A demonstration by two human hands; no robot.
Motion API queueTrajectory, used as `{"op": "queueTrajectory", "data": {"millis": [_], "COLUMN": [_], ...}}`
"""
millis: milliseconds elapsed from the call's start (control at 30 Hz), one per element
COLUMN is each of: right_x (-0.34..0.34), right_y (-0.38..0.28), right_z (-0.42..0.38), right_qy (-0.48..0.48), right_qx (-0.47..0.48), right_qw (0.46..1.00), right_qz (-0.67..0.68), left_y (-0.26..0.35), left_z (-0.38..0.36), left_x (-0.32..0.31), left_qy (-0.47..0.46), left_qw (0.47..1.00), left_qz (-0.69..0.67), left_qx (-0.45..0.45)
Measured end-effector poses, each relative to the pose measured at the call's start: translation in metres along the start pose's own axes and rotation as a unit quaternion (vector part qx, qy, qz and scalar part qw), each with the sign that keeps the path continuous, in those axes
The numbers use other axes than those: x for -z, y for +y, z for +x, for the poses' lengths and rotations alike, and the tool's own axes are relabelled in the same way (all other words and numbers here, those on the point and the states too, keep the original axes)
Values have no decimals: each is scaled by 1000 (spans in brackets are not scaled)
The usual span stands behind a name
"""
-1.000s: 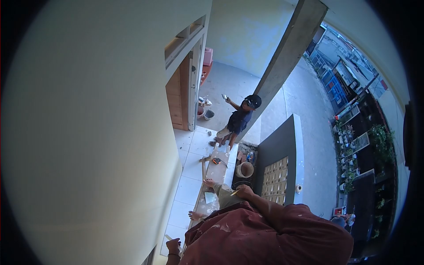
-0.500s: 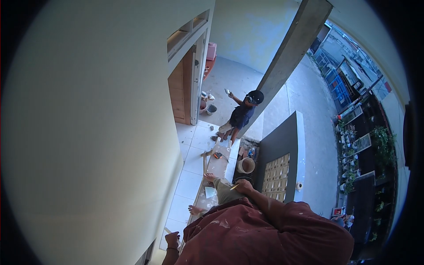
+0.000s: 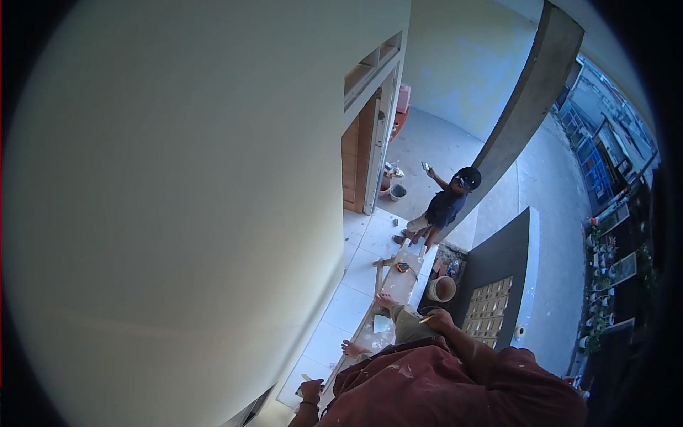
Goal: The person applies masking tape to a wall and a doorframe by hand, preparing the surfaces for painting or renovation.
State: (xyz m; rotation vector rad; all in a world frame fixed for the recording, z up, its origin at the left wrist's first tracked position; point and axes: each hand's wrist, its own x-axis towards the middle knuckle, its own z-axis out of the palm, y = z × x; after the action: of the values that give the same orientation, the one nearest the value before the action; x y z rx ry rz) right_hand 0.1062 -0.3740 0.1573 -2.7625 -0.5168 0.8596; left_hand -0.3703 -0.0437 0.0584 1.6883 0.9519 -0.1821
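Observation:
My right hand [image 3: 442, 322] is closed near my right thigh, with a thin yellow stick-like thing [image 3: 427, 319] poking out of it; its kind is not clear. Low at the left, my left hand [image 3: 311, 389] is closed beside the wall. A small pale tip shows at its fingers, but I cannot make out what it belongs to. Under my bare feet runs a narrow, stained plank [image 3: 404, 288]. A pale flat sheet or piece [image 3: 382, 324] lies on it between my feet. Farther along sits a small orange and black thing [image 3: 403, 267], perhaps a tape measure.
A cream wall [image 3: 178, 213] rises close on the left. Ahead, a person in a dark cap [image 3: 447, 203] stands near the plank's far end, one hand raised with something. A bucket [image 3: 442, 288] stands right of the plank, by a low grey wall [image 3: 498, 256]. Beyond are a door [image 3: 361, 153] and a pillar [image 3: 530, 92].
The whole view has shifted to the right and slightly down as my head turned left. Both hands stay closed, and the person ahead keeps nearly the same pose.

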Motion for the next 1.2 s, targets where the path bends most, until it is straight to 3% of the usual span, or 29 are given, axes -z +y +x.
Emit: {"op": "queueTrajectory", "data": {"millis": [33,100,133,233,333,433,467,567,667,900,933,1000,1067,1133,1200], "right_x": [-2,-5,-4,-2,-6,-7,-9,0,3,-1,-1,4,3,3,2], "right_y": [3,6,6,3,5,3,4,-8,-13,-11,-11,-16,-16,-15,-12], "right_z": [2,1,1,1,1,3,4,-4,-7,1,-1,-1,0,1,3], "right_qy": [10,27,23,19,24,33,34,37,35,15,16,23,17,12,6], "right_qx": [10,32,30,30,41,48,44,36,37,44,51,64,47,47,53], "right_qw": [1000,999,999,999,999,998,998,999,999,999,999,998,999,999,999], "right_qz": [3,9,13,16,4,3,6,8,7,-4,-8,-16,-2,1,2], "left_y": [-4,-4,-7,1,-7,0,-1,-3,-3,-19,-23,-15,-6,0,7], "left_z": [1,-4,6,6,7,7,6,5,-3,1,0,-6,-12,-17,-22], "left_x": [0,3,-4,2,-5,-2,-2,2,-2,-1,0,8,7,4,6], "left_qy": [-24,-39,21,-32,38,-26,-5,-17,44,54,53,23,11,3,24], "left_qw": [991,919,999,979,995,999,999,993,996,995,996,988,940,931,910], "left_qz": [124,367,-8,187,52,16,28,116,-72,-89,-73,146,335,359,396], "left_qx": [-41,-136,-25,-75,-70,42,-20,-7,27,-11,-16,-41,-67,-60,-120]}}
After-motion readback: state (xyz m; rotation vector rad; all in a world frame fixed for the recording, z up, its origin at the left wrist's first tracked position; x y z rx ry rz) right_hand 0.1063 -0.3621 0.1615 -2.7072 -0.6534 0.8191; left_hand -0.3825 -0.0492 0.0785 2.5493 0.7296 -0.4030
